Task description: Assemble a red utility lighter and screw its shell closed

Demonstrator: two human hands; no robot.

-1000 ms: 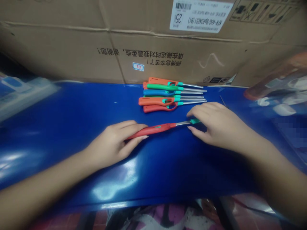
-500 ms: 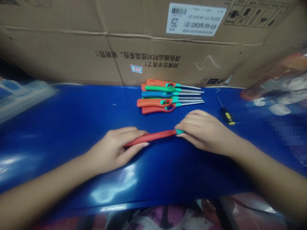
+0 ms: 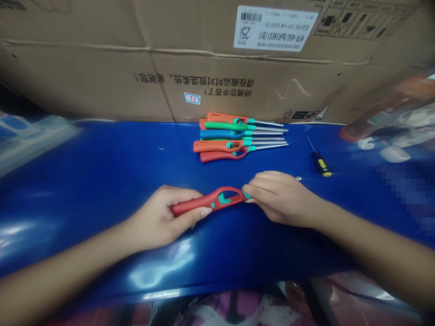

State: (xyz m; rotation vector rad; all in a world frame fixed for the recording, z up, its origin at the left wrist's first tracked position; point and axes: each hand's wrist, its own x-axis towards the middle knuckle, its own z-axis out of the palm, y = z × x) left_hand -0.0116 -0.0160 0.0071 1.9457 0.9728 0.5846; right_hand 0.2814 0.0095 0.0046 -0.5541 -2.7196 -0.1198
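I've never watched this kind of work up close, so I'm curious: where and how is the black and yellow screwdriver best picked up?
Probably by the screwdriver's thick handle, from above and the person's near side. It lies with that handle toward the person and its thin shaft pointing away. The right hand is nearer, but it is gripping the red lighter.

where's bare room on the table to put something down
Bare tabletop: between the red lighter and near edge; left of the lighter pile, barring a pale speck. Crowded: at the pile and, rightward, past the screwdriver among white pieces.
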